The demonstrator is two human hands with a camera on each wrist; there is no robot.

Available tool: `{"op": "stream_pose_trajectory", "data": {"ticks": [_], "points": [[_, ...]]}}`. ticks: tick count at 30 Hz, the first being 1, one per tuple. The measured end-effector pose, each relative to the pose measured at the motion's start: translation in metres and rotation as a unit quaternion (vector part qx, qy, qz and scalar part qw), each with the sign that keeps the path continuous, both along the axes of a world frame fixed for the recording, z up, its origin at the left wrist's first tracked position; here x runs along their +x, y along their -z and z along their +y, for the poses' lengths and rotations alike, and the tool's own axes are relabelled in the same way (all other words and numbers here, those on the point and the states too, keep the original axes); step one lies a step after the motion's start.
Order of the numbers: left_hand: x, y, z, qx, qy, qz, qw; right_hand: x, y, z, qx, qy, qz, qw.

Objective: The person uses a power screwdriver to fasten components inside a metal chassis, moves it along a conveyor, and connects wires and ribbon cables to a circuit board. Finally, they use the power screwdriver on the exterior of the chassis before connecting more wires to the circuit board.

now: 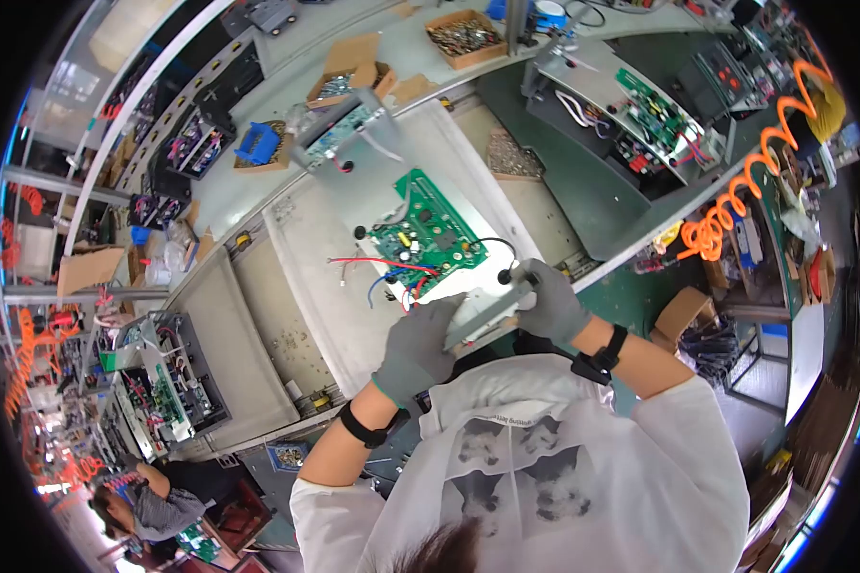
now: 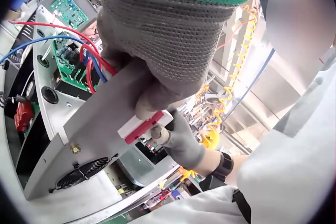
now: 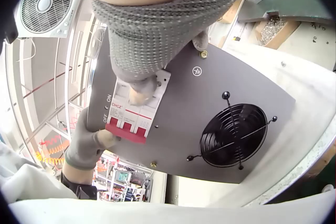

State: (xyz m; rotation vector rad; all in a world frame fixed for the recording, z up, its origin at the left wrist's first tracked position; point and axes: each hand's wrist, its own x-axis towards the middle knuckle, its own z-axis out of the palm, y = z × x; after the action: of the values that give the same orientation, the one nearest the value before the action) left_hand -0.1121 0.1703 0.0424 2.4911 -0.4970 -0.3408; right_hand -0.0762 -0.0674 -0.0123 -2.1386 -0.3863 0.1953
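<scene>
A grey panel (image 1: 487, 318) stands on edge at the near side of the chassis, with a round black fan grille (image 3: 233, 134) on its face. A white breaker with a red lever bar (image 3: 134, 111) sits in the panel beside "ON" and "OFF" markings. My gloved left hand (image 1: 416, 349) grips the panel at one side, its thumb by the breaker in the left wrist view. My gloved right hand (image 1: 552, 306) holds the other side, thumb pressed on the breaker's white body. Beyond the panel lies a green circuit board (image 1: 435, 224) with red wires (image 1: 377, 260) and blue wires.
A standing metal piece with a small board (image 1: 344, 134) is behind the green board. Boxes of screws (image 1: 465, 36) line the back of the bench. Another open unit (image 1: 640, 115) stands at the right, more units at the left. An orange coiled hose (image 1: 736, 196) hangs at the right.
</scene>
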Motion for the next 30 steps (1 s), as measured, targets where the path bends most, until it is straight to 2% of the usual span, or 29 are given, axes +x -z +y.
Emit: {"op": "stream_pose_trajectory", "data": {"ticks": [3,4,5,6,7,9,11,13,15,16,17,19,20,22,23,24,25,26,27,29,30], "points": [[0.006,0.004,-0.009,-0.048,-0.003,-0.016,0.999,0.001,0.001,-0.009,0.039,0.008,-0.007,0.999],[0.005,0.016,-0.012,-0.072,0.001,-0.047,0.996,0.000,0.016,-0.014,0.053,0.003,-0.077,0.996],[0.005,0.030,-0.016,-0.092,0.000,-0.077,0.993,0.005,0.022,-0.024,0.053,-0.029,-0.082,0.995],[0.008,0.029,-0.022,-0.088,0.005,-0.048,0.995,0.004,0.007,-0.017,0.094,-0.012,-0.076,0.993],[0.014,0.025,-0.026,-0.086,0.011,-0.018,0.996,0.004,0.024,-0.023,0.145,0.006,-0.031,0.989],[0.027,0.019,-0.029,-0.068,0.070,-0.024,0.995,0.004,0.018,-0.023,0.207,0.007,0.021,0.978],[0.035,0.008,-0.024,0.006,0.120,-0.004,0.993,-0.002,0.027,-0.032,0.102,0.036,0.007,0.994],[0.038,0.012,-0.016,-0.004,0.112,0.018,0.994,-0.011,0.025,-0.027,0.095,0.023,-0.009,0.995],[0.033,0.019,-0.012,-0.033,0.102,-0.020,0.994,-0.014,0.025,-0.024,0.089,0.009,-0.016,0.996],[0.028,0.037,-0.018,-0.045,0.076,-0.087,0.992,-0.014,0.034,-0.032,0.083,0.041,-0.009,0.996],[0.027,0.035,-0.011,-0.046,0.066,-0.089,0.993,-0.013,0.041,-0.039,0.078,0.074,-0.003,0.994],[0.024,0.030,0.007,-0.152,0.025,-0.283,0.947,-0.009,0.044,-0.048,0.064,0.067,-0.014,0.996],[0.017,0.033,0.021,-0.216,-0.039,-0.247,0.944,-0.007,0.045,-0.053,0.049,0.057,-0.023,0.997],[0.004,0.069,0.055,-0.295,-0.278,-0.278,0.871,-0.005,0.045,-0.057,0.030,0.045,-0.032,0.998],[-0.004,0.133,0.070,-0.249,-0.429,-0.264,0.827,-0.005,0.045,-0.057,0.044,0.053,-0.042,0.997],[-0.007,0.142,0.106,-0.278,-0.513,-0.185,0.791,-0.005,0.046,-0.057,0.059,0.060,-0.051,0.995],[-0.019,0.171,0.136,-0.209,-0.576,-0.176,0.770,-0.006,0.051,-0.061,0.057,0.057,-0.052,0.995],[-0.029,0.204,0.158,-0.091,-0.643,-0.113,0.752,-0.005,0.061,-0.068,0.092,0.097,-0.027,0.991],[-0.042,0.227,0.177,-0.053,-0.630,-0.098,0.769,-0.006,0.066,-0.071,0.127,0.136,-0.002,0.982],[-0.049,0.259,0.203,-0.019,-0.615,-0.073,0.785,-0.007,0.059,-0.068,0.073,0.084,-0.047,0.993],[-0.047,0.267,0.212,-0.010,-0.555,-0.011,0.832,-0.008,0.055,-0.064,0.084,0.086,-0.024,0.992]]}}
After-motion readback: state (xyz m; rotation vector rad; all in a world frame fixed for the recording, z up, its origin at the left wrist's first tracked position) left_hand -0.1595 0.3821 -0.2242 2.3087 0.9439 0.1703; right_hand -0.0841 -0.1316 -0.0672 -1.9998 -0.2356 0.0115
